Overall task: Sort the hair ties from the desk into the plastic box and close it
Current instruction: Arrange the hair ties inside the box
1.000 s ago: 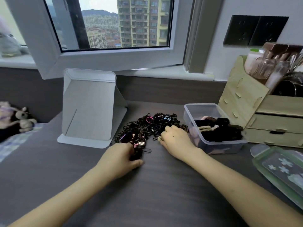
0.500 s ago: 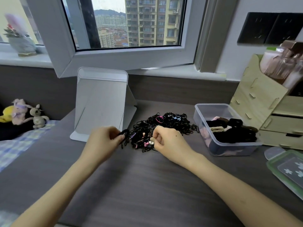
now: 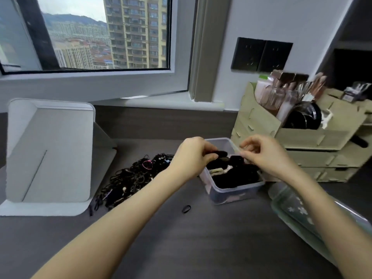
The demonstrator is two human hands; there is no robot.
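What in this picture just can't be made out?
Head view:
- Whether the right hand holds anything: blurred, fingers curl away.
- The green lid: partly behind the right forearm.
- The plastic box's bottom: buried under black hair ties.
- The brushes in the wooden organiser: blurred.

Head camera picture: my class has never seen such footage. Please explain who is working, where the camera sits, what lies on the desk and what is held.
No machine here: a person works with two bare hands. The single camera sits on their head, looking forward and down, so both arms reach in from below. The left hand pinches a black hair tie over the open plastic box, already part-filled with dark ties. The right hand hovers there with curled fingers; whether it holds anything is unclear. On the desk lie a pile of hair ties, one loose tie, a green-rimmed lid, a white folding stand and a wooden organiser.
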